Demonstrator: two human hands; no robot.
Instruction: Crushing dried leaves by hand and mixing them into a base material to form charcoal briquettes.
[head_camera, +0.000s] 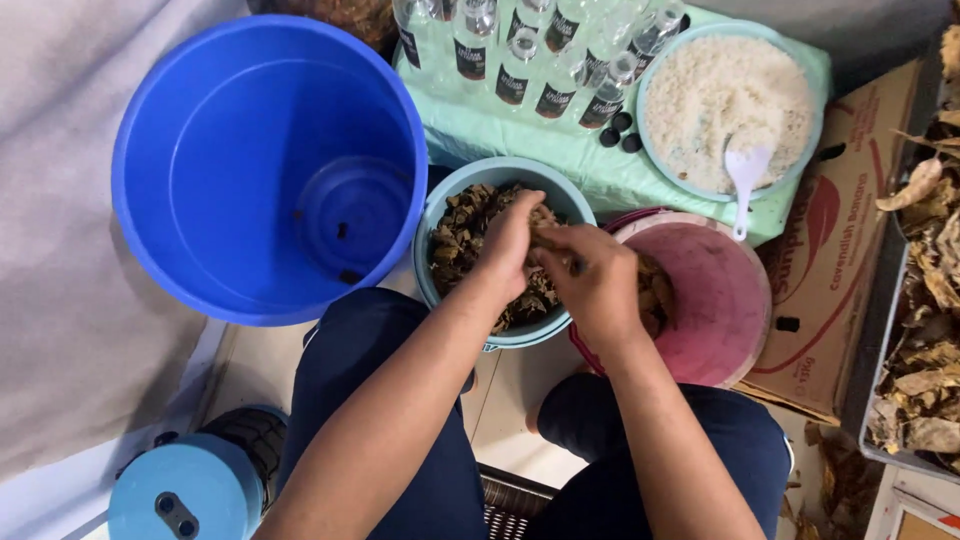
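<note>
My left hand (512, 243) and my right hand (592, 282) meet over a light blue bowl (452, 189) filled with brown dried pieces (459, 233). Both hands close together on a clump of that brown material, held just above the bowl's right side. Beside it on the right stands a pink bucket (718, 300) with some of the same brown material at its left edge, partly hidden by my right hand. My knees in dark trousers are below the bowl.
A large empty blue bucket (268, 160) stands at the left. Behind are several clear bottles (540, 60) on a green cloth and a basin of white rice (725, 95) with a white spoon (745, 180). A cardboard box (835, 250) and dried leaves (925, 300) lie at right.
</note>
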